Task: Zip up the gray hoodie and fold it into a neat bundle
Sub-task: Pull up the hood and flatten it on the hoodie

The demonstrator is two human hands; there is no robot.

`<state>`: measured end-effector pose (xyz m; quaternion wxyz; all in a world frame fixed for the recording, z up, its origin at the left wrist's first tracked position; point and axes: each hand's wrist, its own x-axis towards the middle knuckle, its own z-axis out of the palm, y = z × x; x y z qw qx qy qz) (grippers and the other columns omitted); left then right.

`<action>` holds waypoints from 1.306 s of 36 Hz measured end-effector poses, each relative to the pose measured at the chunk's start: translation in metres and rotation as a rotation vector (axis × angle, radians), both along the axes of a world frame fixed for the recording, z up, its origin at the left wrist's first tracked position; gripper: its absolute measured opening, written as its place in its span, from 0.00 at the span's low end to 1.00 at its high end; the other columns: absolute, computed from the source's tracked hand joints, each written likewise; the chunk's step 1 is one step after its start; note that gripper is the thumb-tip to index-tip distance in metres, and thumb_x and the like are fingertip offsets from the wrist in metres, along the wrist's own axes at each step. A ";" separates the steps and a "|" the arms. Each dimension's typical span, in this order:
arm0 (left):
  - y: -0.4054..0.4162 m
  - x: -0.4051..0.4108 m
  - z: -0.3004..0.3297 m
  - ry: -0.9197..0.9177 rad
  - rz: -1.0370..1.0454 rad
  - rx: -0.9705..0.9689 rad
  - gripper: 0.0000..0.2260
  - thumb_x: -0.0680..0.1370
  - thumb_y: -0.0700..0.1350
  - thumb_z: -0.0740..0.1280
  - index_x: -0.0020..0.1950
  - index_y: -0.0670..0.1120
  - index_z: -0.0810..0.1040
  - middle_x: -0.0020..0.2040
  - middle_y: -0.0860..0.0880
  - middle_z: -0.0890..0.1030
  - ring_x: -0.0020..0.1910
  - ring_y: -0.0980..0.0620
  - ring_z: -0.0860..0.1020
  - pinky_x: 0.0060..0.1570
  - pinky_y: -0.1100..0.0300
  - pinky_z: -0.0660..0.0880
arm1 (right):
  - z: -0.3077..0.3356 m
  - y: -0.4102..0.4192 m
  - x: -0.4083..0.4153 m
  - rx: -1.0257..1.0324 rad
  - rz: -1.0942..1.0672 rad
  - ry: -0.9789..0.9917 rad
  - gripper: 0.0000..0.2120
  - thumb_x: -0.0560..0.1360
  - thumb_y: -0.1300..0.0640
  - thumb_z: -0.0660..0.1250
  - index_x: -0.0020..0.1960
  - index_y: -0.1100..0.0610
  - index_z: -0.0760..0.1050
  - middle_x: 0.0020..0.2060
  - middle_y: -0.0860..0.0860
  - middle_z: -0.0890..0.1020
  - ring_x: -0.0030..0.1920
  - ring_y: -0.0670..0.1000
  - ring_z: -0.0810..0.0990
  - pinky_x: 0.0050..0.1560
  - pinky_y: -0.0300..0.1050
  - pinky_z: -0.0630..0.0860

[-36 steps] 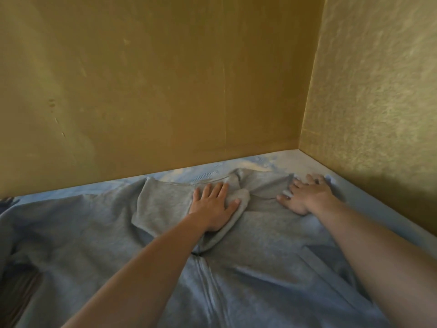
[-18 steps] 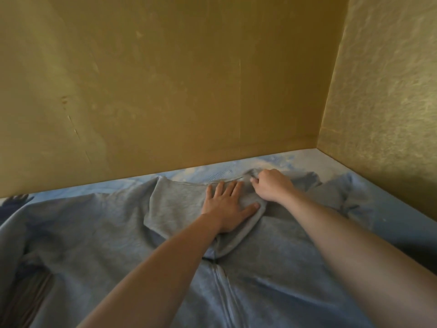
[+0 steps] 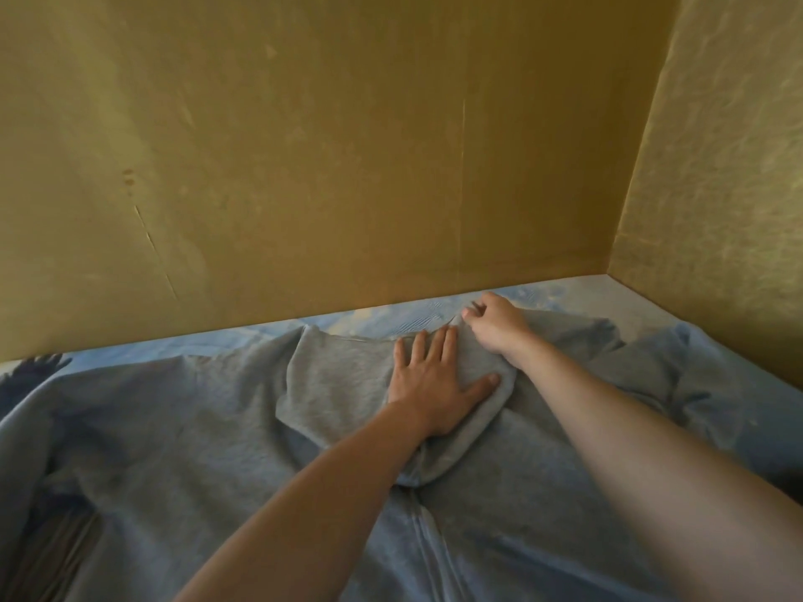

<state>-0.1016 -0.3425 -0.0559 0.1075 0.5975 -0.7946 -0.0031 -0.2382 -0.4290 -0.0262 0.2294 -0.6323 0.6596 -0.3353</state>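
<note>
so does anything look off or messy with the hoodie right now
Yes: the right side of the gray hoodie is bunched into rumpled folds near the corner instead of lying flat. The hood is folded down under the flat left hand, while the right hand pinches its far edge.

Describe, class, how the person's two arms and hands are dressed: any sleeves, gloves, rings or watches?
Both forearms are bare as far as the picture shows, with no sleeve in view. The left hand and the right hand wear no gloves, and no ring, watch or bracelet shows on either.
</note>
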 end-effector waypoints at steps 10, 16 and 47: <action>-0.005 0.001 -0.004 -0.024 0.039 -0.017 0.45 0.77 0.76 0.42 0.85 0.47 0.46 0.85 0.49 0.51 0.83 0.42 0.46 0.79 0.37 0.40 | -0.011 -0.020 0.003 -0.051 0.004 -0.038 0.07 0.84 0.52 0.62 0.51 0.54 0.73 0.52 0.56 0.83 0.55 0.58 0.80 0.50 0.45 0.69; -0.002 0.001 -0.009 -0.106 0.065 0.010 0.45 0.76 0.76 0.39 0.85 0.49 0.49 0.84 0.48 0.54 0.83 0.41 0.47 0.76 0.32 0.40 | -0.027 -0.023 0.000 -0.019 0.036 -0.017 0.06 0.85 0.52 0.61 0.53 0.53 0.72 0.51 0.52 0.81 0.53 0.55 0.79 0.50 0.43 0.68; 0.037 -0.065 0.040 -0.153 -0.017 -0.010 0.36 0.83 0.66 0.48 0.84 0.44 0.51 0.83 0.44 0.56 0.83 0.39 0.48 0.78 0.35 0.44 | 0.069 0.068 -0.129 0.068 0.070 0.292 0.18 0.82 0.41 0.64 0.64 0.54 0.76 0.60 0.53 0.82 0.57 0.56 0.82 0.55 0.48 0.78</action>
